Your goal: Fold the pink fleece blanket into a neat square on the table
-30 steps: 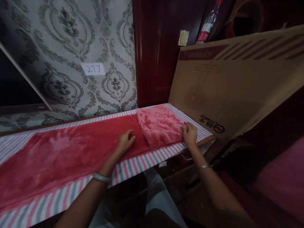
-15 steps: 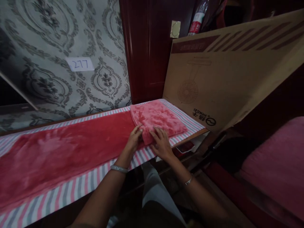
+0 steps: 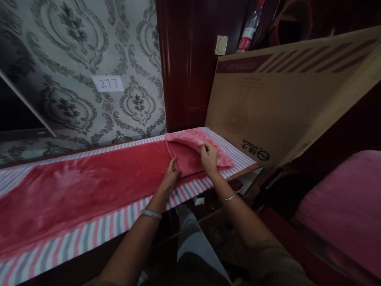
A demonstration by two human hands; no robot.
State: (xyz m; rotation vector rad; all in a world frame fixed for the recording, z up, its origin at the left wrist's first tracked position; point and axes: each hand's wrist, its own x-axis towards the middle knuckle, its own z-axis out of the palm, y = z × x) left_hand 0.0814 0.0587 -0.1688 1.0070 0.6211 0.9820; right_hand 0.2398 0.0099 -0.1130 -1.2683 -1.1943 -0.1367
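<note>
A long red plush blanket (image 3: pixel 125 171) lies on a striped cloth (image 3: pixel 98 228), its right end folded over into several layers. My right hand (image 3: pixel 209 157) is closed on the edge of the top pink layer (image 3: pixel 190 138) and holds it up, peeled back from the layer below. At the fold's near left corner, my left hand (image 3: pixel 172 174) has its fingers bent around the lower layer's edge. Part of those fingers is hidden in the fabric.
Behind the far right end of the cloth leans a large cardboard box (image 3: pixel 253 99). A plastic bottle (image 3: pixel 247 37) stands above it. Patterned wallpaper (image 3: pixel 133 63) with a numbered paper (image 3: pixel 108 84) backs the table. Pink padded fabric (image 3: pixel 345 206) is at right.
My right hand has moved up and away, lifting the top layer's near edge and folding it back. My left hand stays near the corner. The view has shifted slightly.
</note>
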